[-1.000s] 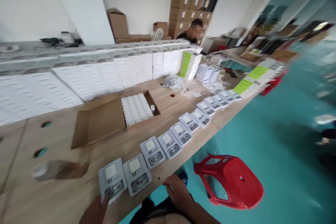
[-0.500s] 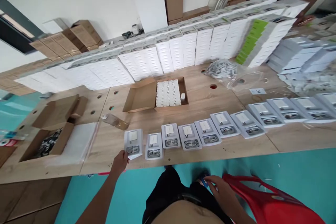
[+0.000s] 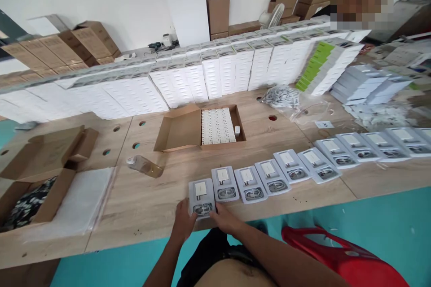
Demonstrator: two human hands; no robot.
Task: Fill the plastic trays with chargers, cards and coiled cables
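A white packing tray (image 3: 191, 189) with a flat white item and a coiled grey cable in it lies at the left end of a row, near the table's front edge. My left hand (image 3: 183, 220) is closed on its lower left side, and my right hand (image 3: 225, 218) grips its lower right corner. Whether another tray sits beneath it I cannot tell. Just to the right lies a similar filled tray (image 3: 230, 182), apart from the held one. Several more such trays continue the row rightward.
An open carton (image 3: 180, 128) of small white pieces lies mid-table, near a bottle (image 3: 144, 166) on its side. Stacked white boxes (image 3: 191, 80) line the back. Bagged cables (image 3: 281, 97) lie to the right. A red chair (image 3: 353, 255) stands at the front right; another person is beyond the boxes.
My left hand has moved right with the leftmost tray. My right hand has come up from beside my leg to it. Two trays showed at the left end; one shows there now.
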